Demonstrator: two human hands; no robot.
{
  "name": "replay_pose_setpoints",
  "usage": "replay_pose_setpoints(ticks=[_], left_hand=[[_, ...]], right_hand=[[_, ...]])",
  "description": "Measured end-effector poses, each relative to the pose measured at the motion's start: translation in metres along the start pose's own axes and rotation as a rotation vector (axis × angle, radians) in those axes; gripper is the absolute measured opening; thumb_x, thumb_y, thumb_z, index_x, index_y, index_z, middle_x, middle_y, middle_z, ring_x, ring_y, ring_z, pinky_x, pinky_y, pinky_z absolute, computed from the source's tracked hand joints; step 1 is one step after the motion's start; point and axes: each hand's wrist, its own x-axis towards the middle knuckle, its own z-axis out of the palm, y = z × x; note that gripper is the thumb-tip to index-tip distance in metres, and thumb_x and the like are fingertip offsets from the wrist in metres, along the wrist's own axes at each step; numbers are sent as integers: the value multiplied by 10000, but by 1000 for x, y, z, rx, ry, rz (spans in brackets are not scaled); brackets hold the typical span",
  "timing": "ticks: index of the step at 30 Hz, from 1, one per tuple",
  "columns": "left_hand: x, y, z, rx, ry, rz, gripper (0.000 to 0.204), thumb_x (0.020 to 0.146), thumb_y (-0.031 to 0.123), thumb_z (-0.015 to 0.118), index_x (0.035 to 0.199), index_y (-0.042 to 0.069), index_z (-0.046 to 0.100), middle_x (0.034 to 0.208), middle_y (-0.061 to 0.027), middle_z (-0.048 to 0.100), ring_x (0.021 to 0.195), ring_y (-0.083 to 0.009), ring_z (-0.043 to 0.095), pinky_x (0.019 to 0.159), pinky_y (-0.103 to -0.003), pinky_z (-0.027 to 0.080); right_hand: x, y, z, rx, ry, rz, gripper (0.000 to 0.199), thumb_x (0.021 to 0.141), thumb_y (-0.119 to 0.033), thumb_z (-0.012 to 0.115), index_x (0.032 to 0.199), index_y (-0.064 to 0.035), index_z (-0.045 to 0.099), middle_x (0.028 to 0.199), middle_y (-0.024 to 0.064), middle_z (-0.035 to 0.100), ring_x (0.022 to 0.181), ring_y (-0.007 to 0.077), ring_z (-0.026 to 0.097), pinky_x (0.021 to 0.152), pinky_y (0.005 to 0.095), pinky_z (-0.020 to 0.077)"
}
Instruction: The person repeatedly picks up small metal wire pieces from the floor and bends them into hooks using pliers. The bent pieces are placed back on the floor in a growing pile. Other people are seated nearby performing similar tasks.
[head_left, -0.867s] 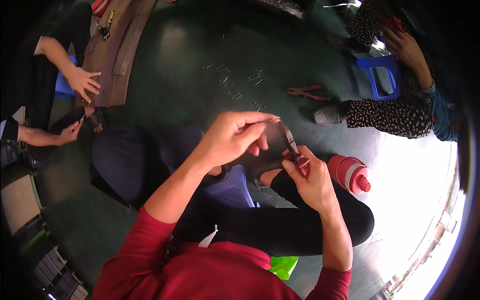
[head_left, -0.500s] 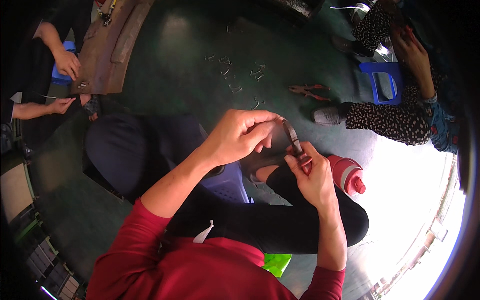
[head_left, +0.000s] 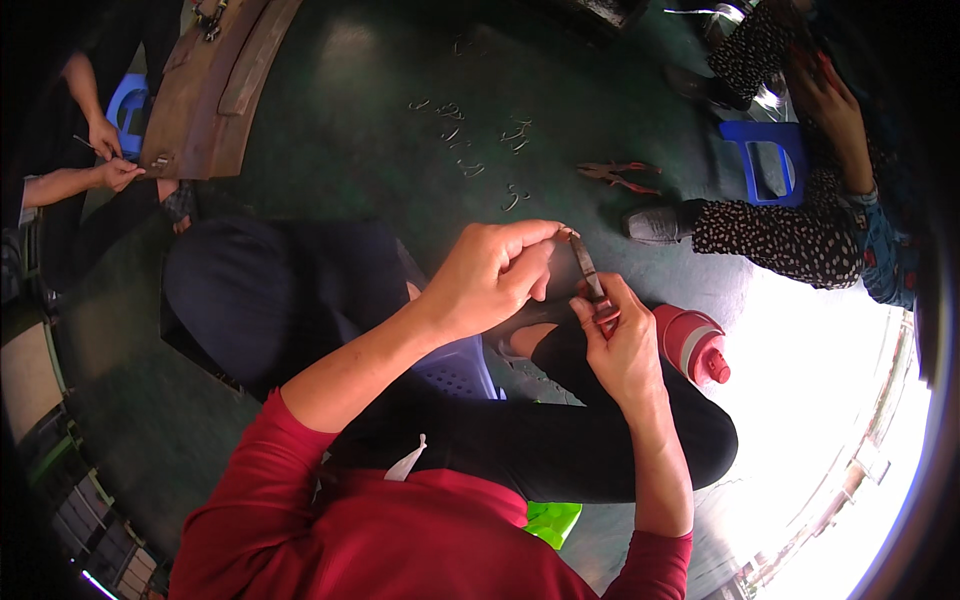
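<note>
With the red jug [head_left: 692, 345] as my mark, dark green floor [head_left: 340, 130] opens wide beyond it and to its left. Beyond the jug, a co-worker's grey shoe [head_left: 655, 226] and some spare pliers [head_left: 620, 176] with red handles interrupt that room; farther left lie scattered bent wire bits [head_left: 452, 130]. To the jug's right the floor washes out in glare, and my black trouser leg [head_left: 705, 440] crowds its near side. A blue stool [head_left: 764, 132] stands beyond and to the right of it; the end edge of the wooden desk [head_left: 195, 90] is well off to its left.

My right grip [head_left: 625, 345], just left of the jug, is wrapped round the handles of the held pliers [head_left: 585, 264], their nose pointing away from me. Farther left of the jug, my left grip [head_left: 490, 270] has its forefinger out at that nose; whether it pinches something there I cannot tell, the spot being too small. Any lettering on the jug is too small to read.
</note>
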Motion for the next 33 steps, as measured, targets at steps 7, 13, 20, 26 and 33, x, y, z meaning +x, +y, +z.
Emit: replay_pose_setpoints(ticks=[7, 13, 20, 26, 33], left_hand=[[1, -3, 0, -1, -5, -9, 267, 984, 89, 473, 1177, -7, 630, 632, -6, 572, 532, -39, 482, 484, -212, 388], [15, -20, -6, -37, 26, -80, 245, 990, 111, 481, 1133, 34, 664, 739, -27, 660, 646, -78, 622, 568, -217, 483], [138, -48, -37, -161, 239, -220, 243, 948, 210, 610, 1114, 47, 680, 818, -8, 662, 669, -78, 602, 634, -246, 530], [355, 36, -71, 191, 240, 98, 597, 828, 276, 754, 1233, -101, 531, 1123, -177, 628, 1023, -278, 624, 791, -363, 566], [364, -81, -103, 666, 272, 159, 352, 784, 306, 725, 1042, 66, 718, 921, -116, 730, 835, -219, 707, 740, -335, 545]], right_hand=[[1, 2, 5, -2, 28, -24, 228, 837, -70, 694, 1029, -27, 580, 835, 154, 612, 728, 313, 646, 642, 376, 500], [2, -3, -17, 134, -132, 47, 280, 884, -149, 681, 1106, -14, 576, 807, 79, 618, 749, 162, 576, 739, 304, 476], [-5, 7, -41, -100, -20, 124, 285, 837, -155, 696, 1066, -27, 583, 950, 142, 666, 912, 352, 644, 776, 417, 501], [-6, 22, -44, -298, -64, 104, 299, 815, -167, 712, 1064, -48, 595, 936, 137, 657, 890, 347, 640, 787, 429, 492], [-4, 34, -48, -389, -84, 181, 345, 785, -137, 702, 1098, -71, 572, 949, 120, 616, 923, 331, 610, 916, 522, 419]])
